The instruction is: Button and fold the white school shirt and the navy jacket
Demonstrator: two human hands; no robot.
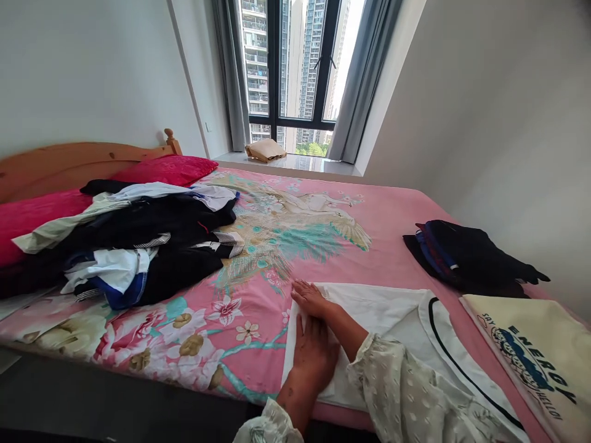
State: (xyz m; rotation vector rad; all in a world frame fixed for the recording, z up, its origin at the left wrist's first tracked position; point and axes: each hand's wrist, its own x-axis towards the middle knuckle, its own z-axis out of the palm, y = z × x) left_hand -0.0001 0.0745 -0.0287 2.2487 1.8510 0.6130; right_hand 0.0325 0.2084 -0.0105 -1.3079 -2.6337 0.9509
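A white garment with a black trim line (383, 301) lies spread flat on the bed, with a fold or crease across it. My left hand (316, 354) rests on its left part, fingers stretched out and pointing away from me. Just beyond, my right hand (311, 299) lies flat near the garment's far left corner, its fingers pointing left. The two hands are close together, and both press on the white cloth. My right forearm and its pale dotted sleeve (397, 381) hide some of the garment.
A loose heap of dark and white clothes (180, 240) lies at left by red pillows (168, 169). To the right are folded dark clothes (471, 252) and a folded cream garment with printed letters (567, 332). A floral pink bedsheet (323, 264) covers the bed. A tan folded item (266, 151) sits on the windowsill.
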